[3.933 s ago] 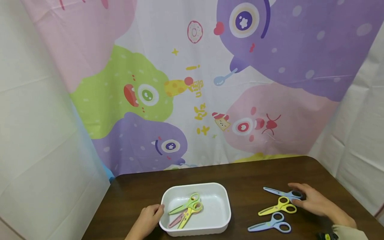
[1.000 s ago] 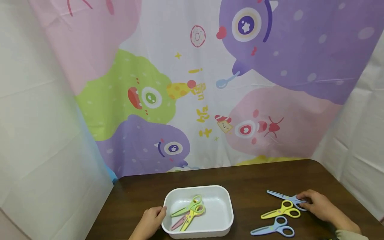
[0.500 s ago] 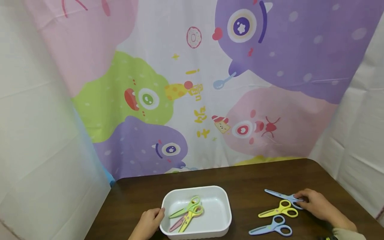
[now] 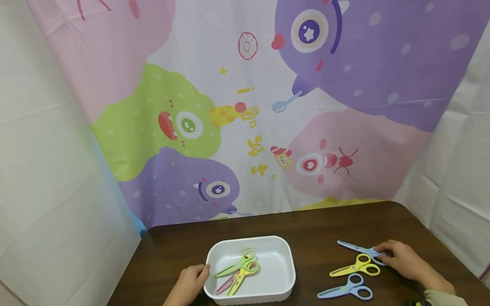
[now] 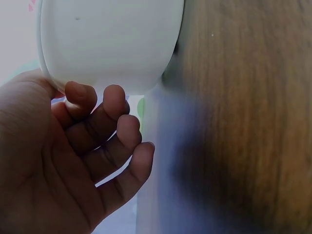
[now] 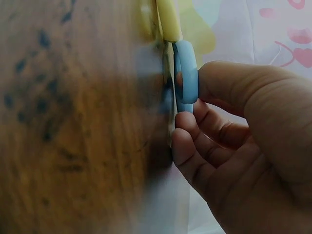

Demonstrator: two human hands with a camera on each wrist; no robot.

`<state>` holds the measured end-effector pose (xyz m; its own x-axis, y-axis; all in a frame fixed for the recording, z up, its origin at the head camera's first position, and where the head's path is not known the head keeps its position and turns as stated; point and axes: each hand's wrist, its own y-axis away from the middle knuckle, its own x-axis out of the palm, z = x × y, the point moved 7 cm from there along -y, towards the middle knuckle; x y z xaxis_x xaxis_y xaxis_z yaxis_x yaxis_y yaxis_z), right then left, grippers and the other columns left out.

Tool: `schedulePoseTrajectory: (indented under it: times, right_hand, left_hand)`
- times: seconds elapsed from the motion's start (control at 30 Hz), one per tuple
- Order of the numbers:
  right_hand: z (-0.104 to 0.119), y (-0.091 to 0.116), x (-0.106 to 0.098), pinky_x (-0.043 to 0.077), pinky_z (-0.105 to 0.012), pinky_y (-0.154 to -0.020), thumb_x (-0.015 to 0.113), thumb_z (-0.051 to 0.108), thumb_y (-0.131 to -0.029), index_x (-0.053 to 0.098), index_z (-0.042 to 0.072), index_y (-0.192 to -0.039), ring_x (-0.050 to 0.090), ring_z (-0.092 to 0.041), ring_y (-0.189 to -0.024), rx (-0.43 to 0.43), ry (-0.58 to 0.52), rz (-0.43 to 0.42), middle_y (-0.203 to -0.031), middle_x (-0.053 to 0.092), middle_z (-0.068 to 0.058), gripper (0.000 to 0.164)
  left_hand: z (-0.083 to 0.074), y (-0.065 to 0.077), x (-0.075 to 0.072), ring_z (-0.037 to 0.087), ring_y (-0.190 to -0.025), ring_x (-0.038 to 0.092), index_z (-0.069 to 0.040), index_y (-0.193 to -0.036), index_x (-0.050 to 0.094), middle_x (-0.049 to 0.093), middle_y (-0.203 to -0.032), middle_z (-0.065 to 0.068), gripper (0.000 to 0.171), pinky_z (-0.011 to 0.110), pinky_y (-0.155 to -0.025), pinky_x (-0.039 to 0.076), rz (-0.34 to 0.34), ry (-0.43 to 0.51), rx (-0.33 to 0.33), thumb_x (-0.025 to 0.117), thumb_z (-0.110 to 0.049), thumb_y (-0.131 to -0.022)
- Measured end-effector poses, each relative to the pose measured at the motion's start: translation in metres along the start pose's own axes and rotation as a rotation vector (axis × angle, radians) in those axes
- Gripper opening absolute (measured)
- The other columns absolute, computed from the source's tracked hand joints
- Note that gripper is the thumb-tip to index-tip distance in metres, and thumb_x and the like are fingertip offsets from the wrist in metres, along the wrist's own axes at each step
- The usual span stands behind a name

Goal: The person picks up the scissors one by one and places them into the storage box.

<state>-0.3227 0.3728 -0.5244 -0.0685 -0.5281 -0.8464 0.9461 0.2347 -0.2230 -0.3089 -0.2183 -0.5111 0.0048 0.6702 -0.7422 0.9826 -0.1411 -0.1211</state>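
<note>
My left hand (image 4: 189, 282) pinches the left rim of a white plastic tub (image 4: 274, 293), thumb at the edge and the other fingers loosely bent below in the left wrist view. On the right, my right hand (image 4: 402, 258) holds the handle loops of a pair of blue scissors (image 4: 355, 247), thumb and fingertips at a blue loop (image 6: 189, 73) in the right wrist view. Those scissors lie at the table surface, blades pointing left. Just in front of them lie yellow scissors (image 4: 346, 270), and nearer still a second blue pair (image 4: 338, 292).
Inside the tub, green scissors (image 4: 231, 268) lie across yellow scissors (image 4: 237, 284) and pink scissors (image 4: 226, 285). Brown wood tabletop (image 4: 306, 225) runs back to a cartoon-print curtain (image 4: 264, 127). White cloth (image 4: 65, 170) hangs at the left side.
Earlier the right hand was spread over the far blue scissors' loops; its thumb and fingers have since closed on them. The left hand stays at the tub rim. The head view shifts slightly.
</note>
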Motion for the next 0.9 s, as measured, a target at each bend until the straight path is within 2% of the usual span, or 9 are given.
schedulePoseTrajectory:
  times: [0.37,0.6,0.9]
  right_hand:
    - [0.008,-0.003,-0.002,0.052,-0.028,-0.072,0.077,0.004,-0.085,0.075,0.000,-0.099,0.060,0.000,-0.083,-0.008,-0.004,0.004,-0.099,0.072,-0.007,0.014]
    - [0.012,-0.003,-0.004,0.052,-0.028,-0.072,0.076,0.004,-0.087,0.074,0.000,-0.100,0.060,-0.002,-0.084,0.019,-0.004,0.012,-0.100,0.072,-0.008,0.015]
    - [0.018,-0.004,-0.003,0.052,-0.027,-0.070,0.074,0.004,-0.088,0.074,0.000,-0.101,0.058,0.002,-0.083,-0.003,-0.034,0.020,-0.100,0.070,-0.007,0.014]
  left_hand:
    - [0.000,0.001,-0.001,0.003,-0.053,0.046,-0.011,-0.067,0.057,0.049,-0.058,-0.007,0.040,0.022,-0.055,0.040,-0.001,0.013,0.007,0.057,-0.027,-0.104]
    - [-0.001,0.000,0.000,0.004,-0.052,0.046,-0.008,-0.069,0.059,0.050,-0.057,-0.007,0.040,0.022,-0.053,0.040,0.019,0.020,0.004,0.056,-0.027,-0.104]
    - [0.000,0.001,-0.001,0.003,-0.052,0.045,-0.014,-0.066,0.055,0.049,-0.056,-0.008,0.040,0.022,-0.053,0.039,0.011,0.011,0.011,0.056,-0.027,-0.104]
